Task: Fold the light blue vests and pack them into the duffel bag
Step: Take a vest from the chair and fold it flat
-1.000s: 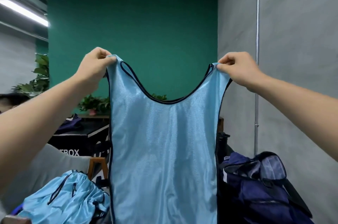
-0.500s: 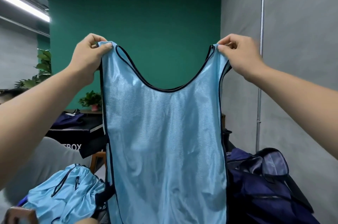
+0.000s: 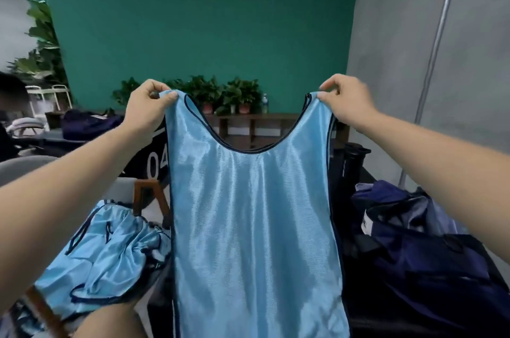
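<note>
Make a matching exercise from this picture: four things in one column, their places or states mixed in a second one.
1. held vest
2. vest pile
3. duffel bag
4. potted plants

a. dark blue, at lower right
b. hanging from left hand and right hand
c. on the shelf before the green wall
d. crumpled at lower left

Pairs: 1-b, 2-d, 3-a, 4-c

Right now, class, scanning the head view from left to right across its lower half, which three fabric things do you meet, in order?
Crumpled pile of shiny light blue vests → hanging light blue vest with dark trim → dark navy fabric duffel bag.
</note>
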Demonstrator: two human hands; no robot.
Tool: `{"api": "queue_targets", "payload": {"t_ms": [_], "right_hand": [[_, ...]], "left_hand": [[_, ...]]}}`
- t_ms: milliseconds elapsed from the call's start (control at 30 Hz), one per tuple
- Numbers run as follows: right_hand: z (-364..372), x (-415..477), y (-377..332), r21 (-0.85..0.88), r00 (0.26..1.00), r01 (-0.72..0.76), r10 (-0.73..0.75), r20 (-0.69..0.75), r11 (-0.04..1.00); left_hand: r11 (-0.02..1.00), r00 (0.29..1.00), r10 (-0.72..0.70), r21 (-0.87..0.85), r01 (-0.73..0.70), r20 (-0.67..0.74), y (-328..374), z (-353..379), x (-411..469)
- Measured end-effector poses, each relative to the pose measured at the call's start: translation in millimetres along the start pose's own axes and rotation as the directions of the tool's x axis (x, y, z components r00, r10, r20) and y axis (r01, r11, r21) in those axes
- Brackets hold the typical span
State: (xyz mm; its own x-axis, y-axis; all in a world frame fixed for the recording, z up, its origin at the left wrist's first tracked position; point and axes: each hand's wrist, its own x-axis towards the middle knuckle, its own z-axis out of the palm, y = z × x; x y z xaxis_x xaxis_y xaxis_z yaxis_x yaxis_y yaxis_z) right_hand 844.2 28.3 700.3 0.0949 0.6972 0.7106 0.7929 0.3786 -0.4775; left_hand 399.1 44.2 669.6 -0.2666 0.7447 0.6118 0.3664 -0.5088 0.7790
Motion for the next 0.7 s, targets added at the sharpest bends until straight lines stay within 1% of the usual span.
{"api": "queue_targets", "payload": {"t_ms": [133,267,433,567,700], "right_hand": [[56.2,14.0,37.1,-0.002,0.992,-0.09,0.09,0.09,0.996],[118.6,29.8,81.5,-0.039,0.965,-0.173,0.177,0.194,0.984],[186.1,40.5,139.5,-0.114,0.924,-0.221,0.246,0.294,0.968],[235.9,40.2,190.8,-0.162,0.879,-0.269,0.311,0.362,0.949],[276.0,42.5,239.7,-0.203,0.845,-0.321,0.376,0.38,0.925]], "left_hand": [[0.996,0.996,-0.079,0.036,0.077,0.037,-47.4,33.6,11.8],[0.987,0.985,-0.148,0.075,0.142,0.085,-106.3,73.9,30.2],[0.962,0.955,-0.265,0.111,0.251,0.136,-184.0,121.3,49.9],[0.944,0.932,-0.313,0.168,0.284,0.181,-244.0,163.6,60.4],[0.927,0.912,-0.349,0.225,0.301,0.217,-294.3,207.4,71.8]]}}
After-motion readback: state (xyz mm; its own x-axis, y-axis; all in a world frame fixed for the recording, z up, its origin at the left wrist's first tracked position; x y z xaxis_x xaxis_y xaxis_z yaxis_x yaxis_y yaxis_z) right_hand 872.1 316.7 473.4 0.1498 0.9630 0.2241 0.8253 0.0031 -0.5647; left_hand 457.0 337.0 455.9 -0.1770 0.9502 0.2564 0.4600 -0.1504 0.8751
